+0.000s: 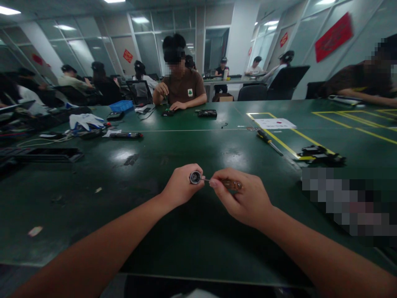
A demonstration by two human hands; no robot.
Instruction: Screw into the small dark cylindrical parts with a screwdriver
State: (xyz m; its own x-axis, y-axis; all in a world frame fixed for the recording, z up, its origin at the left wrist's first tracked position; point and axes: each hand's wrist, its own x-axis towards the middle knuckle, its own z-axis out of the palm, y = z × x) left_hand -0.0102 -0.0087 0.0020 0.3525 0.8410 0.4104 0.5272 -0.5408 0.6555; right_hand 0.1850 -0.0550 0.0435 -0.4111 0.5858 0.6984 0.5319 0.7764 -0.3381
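My left hand (180, 186) is closed round a small dark cylindrical part (195, 177), whose round, hollow-looking end faces me. Most of that part is hidden inside the fingers. In my right hand (248, 196) is a screwdriver (232, 184) with an amber, see-through handle, gripped between thumb and fingers. Its thin shaft points left and reaches the side of the cylindrical part by my left fingertips. Whether the tip sits inside the part or only touches it, I cannot tell. Both hands are held above the green table (173, 231).
To the right lie a yellow-and-black screwdriver (269, 141), black parts (321, 155) and a white sheet (276, 123). Gloves (86, 121), a blue bin (120, 106), a dark pen-shaped tool (125, 135) and a black tray (52, 154) are at left. A person (182, 87) works opposite.
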